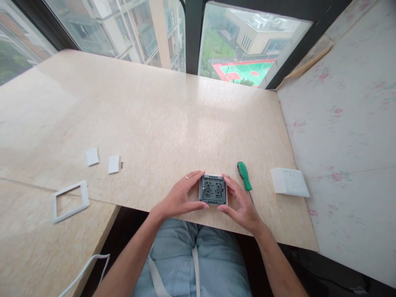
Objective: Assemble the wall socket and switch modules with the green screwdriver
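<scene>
Forearms [134, 249], upward-facing module [213, 191], long axis unclear

Showing dark grey on the switch [213, 190], green with black on the screwdriver [244, 176], pink-flowered white on the wallpaper [355, 144].

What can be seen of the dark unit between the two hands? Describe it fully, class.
The dark unit is roughly rectangular, dark grey with a pale edge, and looks like plastic. Two similar blocks sit side by side on its face. It faces up towards the camera at the near edge of the ledge, held between the left hand and the right hand. Its underside is hidden.
</scene>
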Tool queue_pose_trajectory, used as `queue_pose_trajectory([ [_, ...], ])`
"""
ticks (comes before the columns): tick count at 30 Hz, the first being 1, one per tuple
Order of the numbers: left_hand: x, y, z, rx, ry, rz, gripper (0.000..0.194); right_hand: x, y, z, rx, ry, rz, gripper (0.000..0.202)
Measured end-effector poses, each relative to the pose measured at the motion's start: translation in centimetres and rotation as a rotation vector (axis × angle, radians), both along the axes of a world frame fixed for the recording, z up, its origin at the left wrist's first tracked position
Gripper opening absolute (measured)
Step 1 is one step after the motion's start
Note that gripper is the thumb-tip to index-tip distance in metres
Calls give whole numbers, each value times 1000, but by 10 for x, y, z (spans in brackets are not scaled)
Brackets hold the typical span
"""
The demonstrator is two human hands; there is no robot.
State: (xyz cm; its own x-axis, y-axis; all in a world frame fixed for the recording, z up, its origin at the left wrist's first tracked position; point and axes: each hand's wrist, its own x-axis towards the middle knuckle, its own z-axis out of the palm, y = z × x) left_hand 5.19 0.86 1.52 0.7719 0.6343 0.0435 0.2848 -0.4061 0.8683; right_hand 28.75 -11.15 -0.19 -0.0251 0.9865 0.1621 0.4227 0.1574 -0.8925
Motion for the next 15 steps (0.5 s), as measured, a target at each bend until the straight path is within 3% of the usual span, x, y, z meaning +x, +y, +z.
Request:
queue_pose_trajectory([
  [7, 2, -2, 0, 14, -35, 10, 87, -9, 2, 16, 33, -151, -74, 62],
  [15, 3, -3, 2, 3, -84, 25, 83, -41, 20, 43, 277, -378, -93, 45],
])
